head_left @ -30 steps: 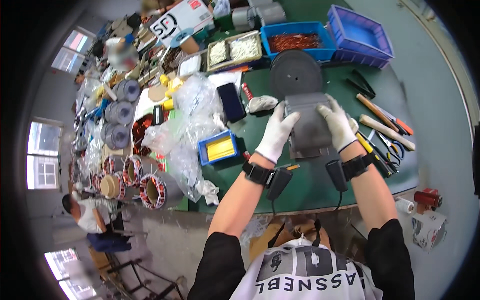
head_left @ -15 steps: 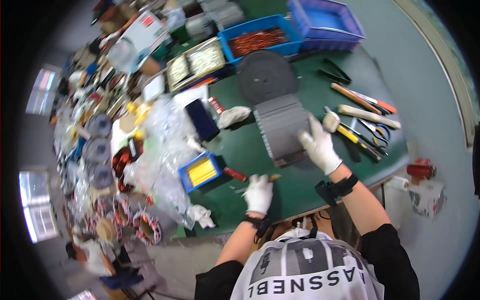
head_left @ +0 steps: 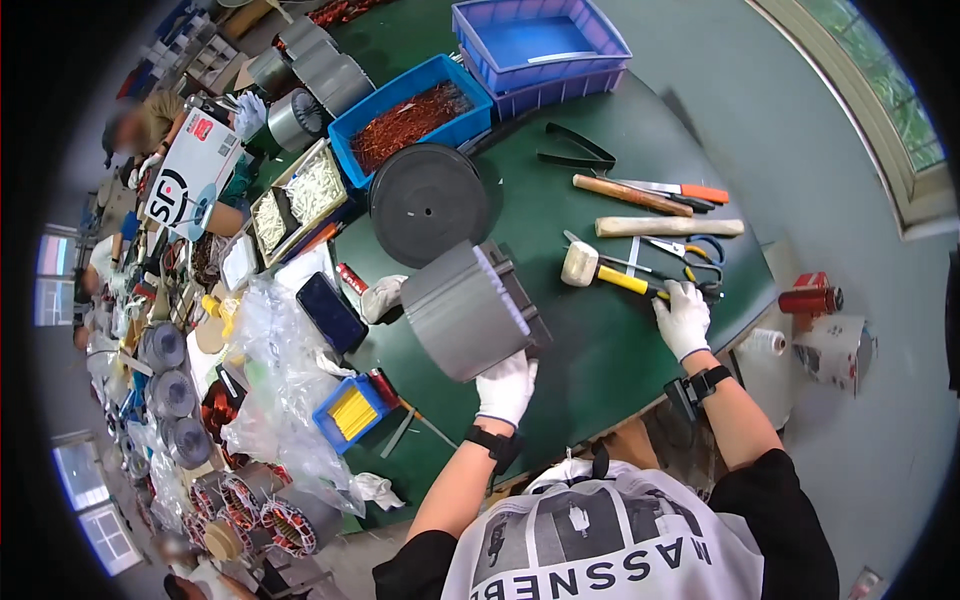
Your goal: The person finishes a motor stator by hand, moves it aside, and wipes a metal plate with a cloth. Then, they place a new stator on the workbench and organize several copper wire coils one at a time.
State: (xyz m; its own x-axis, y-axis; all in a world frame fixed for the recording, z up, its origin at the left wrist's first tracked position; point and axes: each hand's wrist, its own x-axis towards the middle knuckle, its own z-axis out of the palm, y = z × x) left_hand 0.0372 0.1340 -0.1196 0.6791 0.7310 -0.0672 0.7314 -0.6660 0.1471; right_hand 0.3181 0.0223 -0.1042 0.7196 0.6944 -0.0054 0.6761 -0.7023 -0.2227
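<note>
A grey ribbed motor stator core [head_left: 462, 312] rests on its side on the green table, with pale slot edges along its right end. My left hand [head_left: 507, 388], in a white glove, grips its near edge; some of the fingers are hidden behind it. To the right, my gloved right hand [head_left: 684, 318] has its fingers closed over the black end of a mallet handle. The mallet [head_left: 580, 264] has a pale block head and a yellow and black handle. Blue-handled scissors [head_left: 703, 255] lie just beyond that hand.
Behind the core stands a round black disc [head_left: 428, 208]. A wooden stick [head_left: 668, 227] and orange-handled tool [head_left: 703, 193] lie at the right. Blue bin [head_left: 345, 140], purple crates [head_left: 460, 25] and plastic bags [head_left: 285, 370] edge the table. A phone [head_left: 331, 312] lies left of the core.
My left hand has let go of a thin wooden-handled tool and taken hold of the core, which has been turned. My right hand has moved from the core to the mallet handle. The view has shifted.
</note>
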